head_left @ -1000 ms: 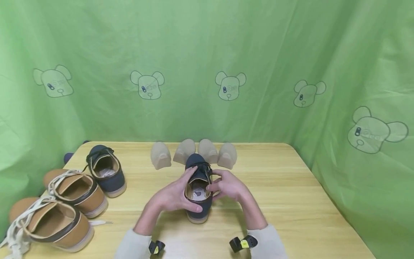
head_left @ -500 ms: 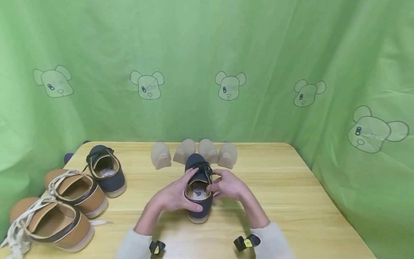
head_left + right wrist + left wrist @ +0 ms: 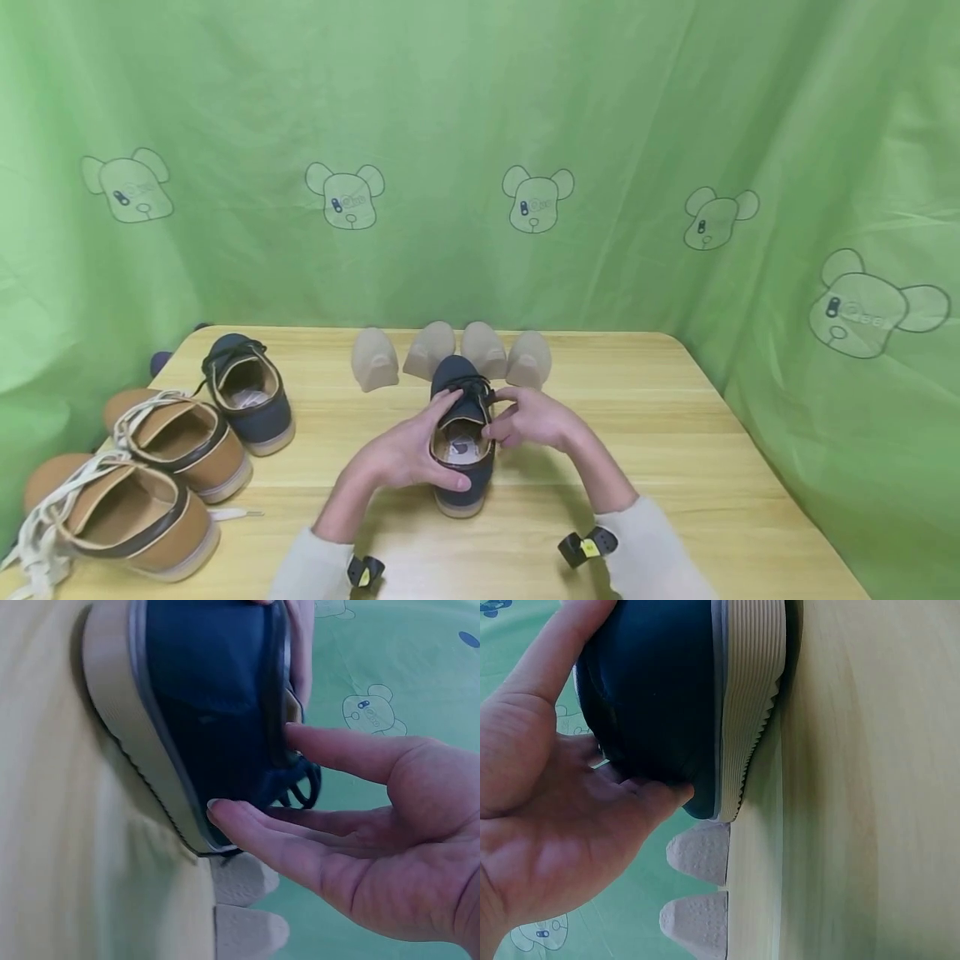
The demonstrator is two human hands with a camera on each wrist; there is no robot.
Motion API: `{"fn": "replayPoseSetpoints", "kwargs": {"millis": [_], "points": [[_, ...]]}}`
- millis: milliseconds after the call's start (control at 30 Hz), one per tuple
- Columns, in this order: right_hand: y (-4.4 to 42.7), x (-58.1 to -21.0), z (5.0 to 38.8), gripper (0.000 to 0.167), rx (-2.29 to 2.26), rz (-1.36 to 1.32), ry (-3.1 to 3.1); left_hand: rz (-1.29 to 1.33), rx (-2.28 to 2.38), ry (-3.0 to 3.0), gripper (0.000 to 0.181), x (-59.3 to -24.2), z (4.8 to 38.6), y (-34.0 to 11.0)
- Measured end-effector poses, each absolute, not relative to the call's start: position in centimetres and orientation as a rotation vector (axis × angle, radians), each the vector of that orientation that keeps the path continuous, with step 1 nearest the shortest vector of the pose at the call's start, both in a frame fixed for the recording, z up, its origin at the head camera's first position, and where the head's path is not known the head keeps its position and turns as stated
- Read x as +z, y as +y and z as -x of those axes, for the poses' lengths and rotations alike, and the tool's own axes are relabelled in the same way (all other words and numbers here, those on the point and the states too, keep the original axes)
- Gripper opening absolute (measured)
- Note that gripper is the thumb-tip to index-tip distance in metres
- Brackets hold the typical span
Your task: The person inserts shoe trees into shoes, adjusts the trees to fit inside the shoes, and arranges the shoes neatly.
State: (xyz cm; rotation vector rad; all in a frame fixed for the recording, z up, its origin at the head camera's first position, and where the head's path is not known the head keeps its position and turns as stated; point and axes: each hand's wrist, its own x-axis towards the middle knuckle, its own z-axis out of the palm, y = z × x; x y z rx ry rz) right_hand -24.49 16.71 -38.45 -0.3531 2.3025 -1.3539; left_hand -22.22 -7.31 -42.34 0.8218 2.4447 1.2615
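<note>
Standing lengthwise on the table (image 3: 675,458), toe away from the person, the navy shoe (image 3: 462,447) sits between the left hand (image 3: 405,450), clamped round its left side, and the right hand (image 3: 536,418), fingers and thumb pinching its right rim.

Green curtain (image 3: 450,83) — perhaps "Qee", blurred.

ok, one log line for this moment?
left hand: holds centre navy shoe; right hand: touches its side; three other shoes: left; four beige forms: beyond

Bright head view, pale glare on near tabletop (image 3: 465,562), soft shadows, wrist views dimmer, slightly blurred
</note>
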Motion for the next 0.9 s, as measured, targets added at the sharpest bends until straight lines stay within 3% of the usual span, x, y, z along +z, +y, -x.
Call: {"fn": "replayPoseSetpoints", "kwargs": {"millis": [400,600,900], "points": [[17.6,-36.7,27.3,0.058,-1.317,0.315,2.656,-0.805,1.238,2.462,0.125,-42.5,22.3,-7.4],[17.9,-37.4,28.5,0.045,-1.371,0.140,2.917,-0.795,1.224,2.466,0.126,-42.6,22.4,-7.3],[18.3,-39.7,30.8,0.055,-1.465,-0.115,2.978,-0.786,1.218,2.468,0.126,-42.5,22.4,-7.3]]}}
